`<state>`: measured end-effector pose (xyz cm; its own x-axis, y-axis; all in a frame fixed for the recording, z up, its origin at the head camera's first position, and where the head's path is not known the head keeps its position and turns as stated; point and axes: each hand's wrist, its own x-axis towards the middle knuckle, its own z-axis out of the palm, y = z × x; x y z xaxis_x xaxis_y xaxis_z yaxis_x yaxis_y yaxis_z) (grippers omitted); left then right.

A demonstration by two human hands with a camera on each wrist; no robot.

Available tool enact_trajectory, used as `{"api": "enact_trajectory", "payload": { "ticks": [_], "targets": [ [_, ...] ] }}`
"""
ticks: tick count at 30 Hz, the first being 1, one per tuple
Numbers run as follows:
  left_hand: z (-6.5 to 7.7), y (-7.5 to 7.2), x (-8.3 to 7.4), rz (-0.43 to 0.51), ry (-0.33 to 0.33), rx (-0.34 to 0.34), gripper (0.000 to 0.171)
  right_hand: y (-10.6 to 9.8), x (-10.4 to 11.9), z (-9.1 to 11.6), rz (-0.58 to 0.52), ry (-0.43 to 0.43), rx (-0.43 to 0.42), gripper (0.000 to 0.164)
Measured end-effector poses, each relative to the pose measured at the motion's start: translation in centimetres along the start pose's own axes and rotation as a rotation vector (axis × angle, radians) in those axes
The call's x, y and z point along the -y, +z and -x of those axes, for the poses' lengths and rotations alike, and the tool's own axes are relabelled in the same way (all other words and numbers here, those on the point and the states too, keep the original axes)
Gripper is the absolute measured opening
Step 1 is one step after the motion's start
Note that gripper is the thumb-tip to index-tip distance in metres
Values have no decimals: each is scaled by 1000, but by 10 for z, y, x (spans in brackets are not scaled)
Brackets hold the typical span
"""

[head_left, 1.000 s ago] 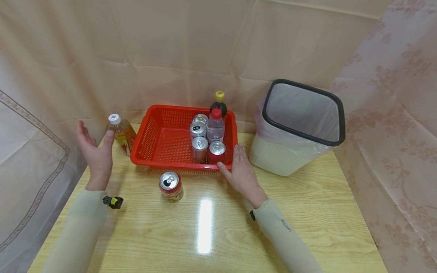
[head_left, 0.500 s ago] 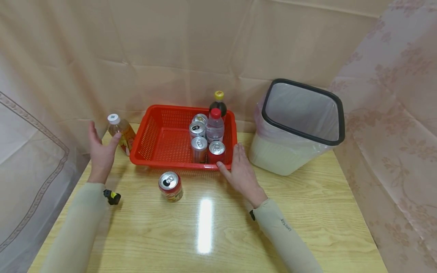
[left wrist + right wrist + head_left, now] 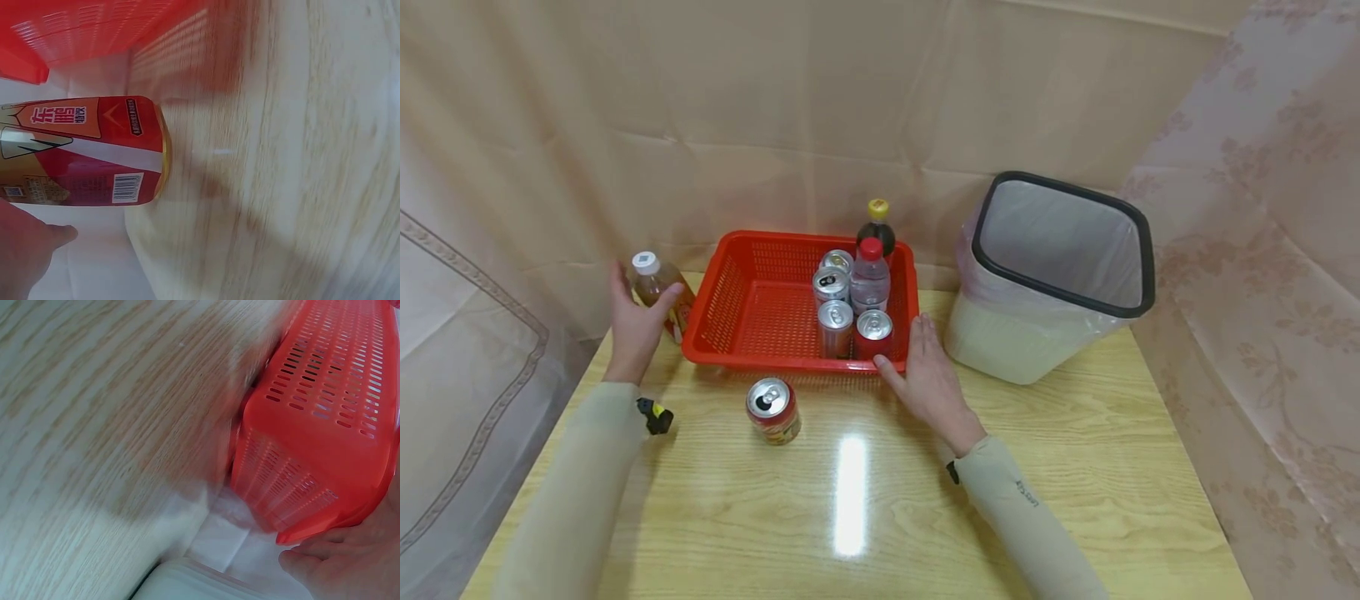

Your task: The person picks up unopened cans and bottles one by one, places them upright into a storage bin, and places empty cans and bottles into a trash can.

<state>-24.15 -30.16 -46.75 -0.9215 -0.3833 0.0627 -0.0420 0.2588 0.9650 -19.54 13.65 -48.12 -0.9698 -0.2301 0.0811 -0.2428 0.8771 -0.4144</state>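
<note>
My left hand is spread around a bottle with a white cap and amber drink, left of the red basket. Its thumb lies across the front of the bottle, and the fingers reach along the far-left side. In the left wrist view, the bottle's red and gold label faces the camera, with one finger extended beside it. My right hand rests at the basket's front right corner, fingers straight along the side and thumb at the front rim. The right wrist view shows those fingertips at the rim.
The basket's right half holds several cans and a red-capped clear bottle; a yellow-capped dark bottle stands at its back corner. An opened red can stands in front. A lined bin is at right, curtain behind.
My left hand has moved right and closer in to the white-capped bottle, its thumb now overlapping it. My right hand has stayed at the basket's corner.
</note>
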Motion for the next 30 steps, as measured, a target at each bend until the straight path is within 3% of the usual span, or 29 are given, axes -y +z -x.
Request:
{"api": "enact_trajectory", "payload": {
  "ticks": [5, 14, 30],
  "targets": [
    [-1, 2, 2, 11, -26, 3, 106, 0, 1, 0, 7, 1, 3, 102],
    [-4, 7, 4, 35, -2, -11, 95, 0, 1, 0, 21, 0, 5, 103],
    [-9, 11, 10, -65, 3, -44, 90, 0, 1, 0, 14, 0, 3, 102]
  ]
}}
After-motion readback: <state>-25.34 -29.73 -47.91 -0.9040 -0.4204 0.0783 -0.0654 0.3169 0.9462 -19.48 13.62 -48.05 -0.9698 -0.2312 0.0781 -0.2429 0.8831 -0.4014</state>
